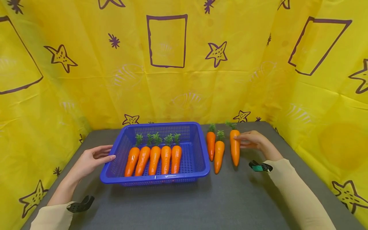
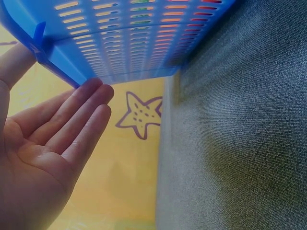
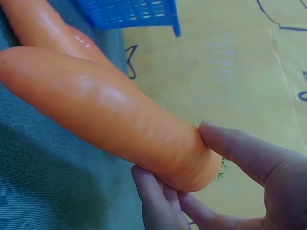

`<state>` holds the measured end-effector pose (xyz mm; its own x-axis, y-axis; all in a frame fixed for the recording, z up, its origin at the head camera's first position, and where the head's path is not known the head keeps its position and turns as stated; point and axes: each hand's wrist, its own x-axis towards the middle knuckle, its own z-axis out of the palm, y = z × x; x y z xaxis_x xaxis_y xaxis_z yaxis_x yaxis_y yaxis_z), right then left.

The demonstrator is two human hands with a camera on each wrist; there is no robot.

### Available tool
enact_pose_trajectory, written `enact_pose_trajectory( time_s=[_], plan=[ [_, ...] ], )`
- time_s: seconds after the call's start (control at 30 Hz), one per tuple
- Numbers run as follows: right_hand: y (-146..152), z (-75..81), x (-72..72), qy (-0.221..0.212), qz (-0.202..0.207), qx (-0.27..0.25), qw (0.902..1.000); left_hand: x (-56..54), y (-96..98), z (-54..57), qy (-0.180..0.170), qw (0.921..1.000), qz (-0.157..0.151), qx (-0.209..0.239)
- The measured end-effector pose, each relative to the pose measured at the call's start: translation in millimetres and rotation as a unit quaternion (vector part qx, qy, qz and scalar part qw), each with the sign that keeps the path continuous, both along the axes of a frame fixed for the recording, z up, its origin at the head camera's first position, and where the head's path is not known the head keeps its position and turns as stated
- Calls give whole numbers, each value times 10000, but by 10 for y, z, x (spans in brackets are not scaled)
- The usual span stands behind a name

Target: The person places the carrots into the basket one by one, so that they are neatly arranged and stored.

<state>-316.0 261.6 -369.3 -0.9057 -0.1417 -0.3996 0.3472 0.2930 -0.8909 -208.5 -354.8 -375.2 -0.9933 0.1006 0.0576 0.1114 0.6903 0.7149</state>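
Note:
A blue plastic basket (image 1: 184, 175) stands on the table with several toy carrots (image 1: 154, 156) lying side by side in it, green tops toward the back. My left hand (image 1: 89, 161) holds the basket's left rim, thumb over the edge; in the left wrist view the fingers (image 2: 79, 127) reach along the outside of the rim. To the right of the basket, my right hand (image 1: 254, 142) pinches an orange carrot (image 1: 235, 148) near its leafy end. The right wrist view shows the thumb on one side of this carrot (image 3: 110, 110) and fingertips on the other.
Two more carrots, one (image 1: 210, 145) close to the basket's right side and another (image 1: 219, 156) beside it, lie between basket and right hand. A dark grey table (image 1: 178, 207) carries everything. Yellow patterned cloth (image 1: 178, 89) hangs behind and along both sides.

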Motion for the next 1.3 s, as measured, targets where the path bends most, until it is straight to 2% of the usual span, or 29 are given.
enact_pose_trajectory(
  time_s=[0.27, 0.67, 1.1, 1.3],
  plan=[
    [-34, 163, 61, 216, 182, 85, 9996, 1, 3, -4, -26, 10000, 17, 3],
    [-119, 395, 77, 387, 468, 58, 9981, -3, -11, 4, 34, 10000, -22, -45],
    [-335, 572, 69, 475, 761, -64, 9959, 7, 11, 15, -18, 10000, 18, -22],
    [-440, 637, 64, 480, 737, -135, 9960, 8, 9, 13, -32, 10000, 13, -2]
  ],
)
